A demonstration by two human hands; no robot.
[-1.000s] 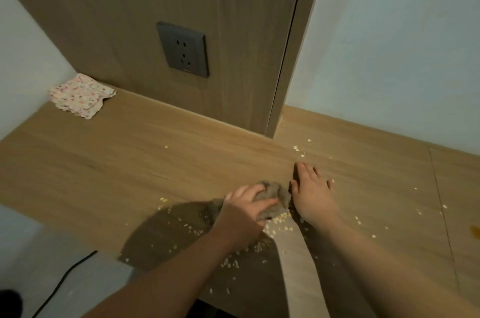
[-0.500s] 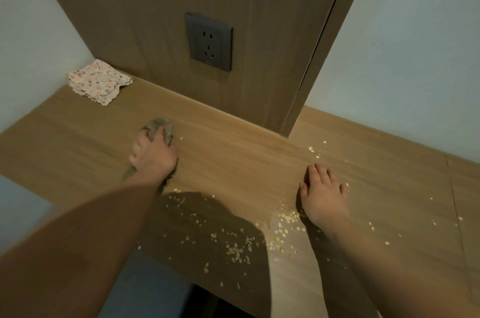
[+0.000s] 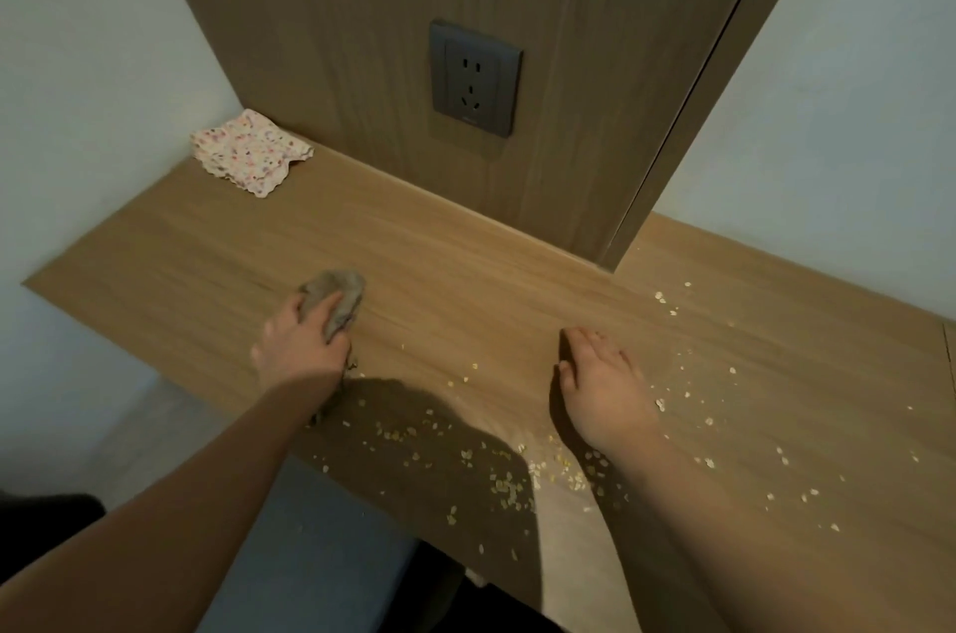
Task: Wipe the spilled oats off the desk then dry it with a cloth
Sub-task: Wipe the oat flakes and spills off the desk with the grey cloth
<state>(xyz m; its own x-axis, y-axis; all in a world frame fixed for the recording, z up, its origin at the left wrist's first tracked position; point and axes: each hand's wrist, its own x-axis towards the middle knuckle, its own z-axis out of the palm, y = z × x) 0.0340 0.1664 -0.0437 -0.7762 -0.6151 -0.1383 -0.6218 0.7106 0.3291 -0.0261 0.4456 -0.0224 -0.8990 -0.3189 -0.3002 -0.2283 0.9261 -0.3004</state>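
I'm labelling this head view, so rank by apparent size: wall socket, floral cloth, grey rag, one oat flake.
1. Wall socket and floral cloth: look about alike, so unranked.
2. Grey rag: smaller, though the left hand covers part of it.
3. Oat flake: smallest by far.

Left arm: bare forearm enters from lower left, reaching diagonally up and right. Left hand (image 3: pixel 300 348) knuckles-up, fingers (image 3: pixel 322 310) curled over a grey rag (image 3: pixel 339 293) and pressing it onto the counter (image 3: pixel 465 270). Right arm: bare forearm enters from lower right, angled up and left. Right hand (image 3: pixel 605 389) palm-down on the counter, fingers (image 3: pixel 583 341) straight and close together (thumb on the inner side, partly in shadow). Hands well apart.
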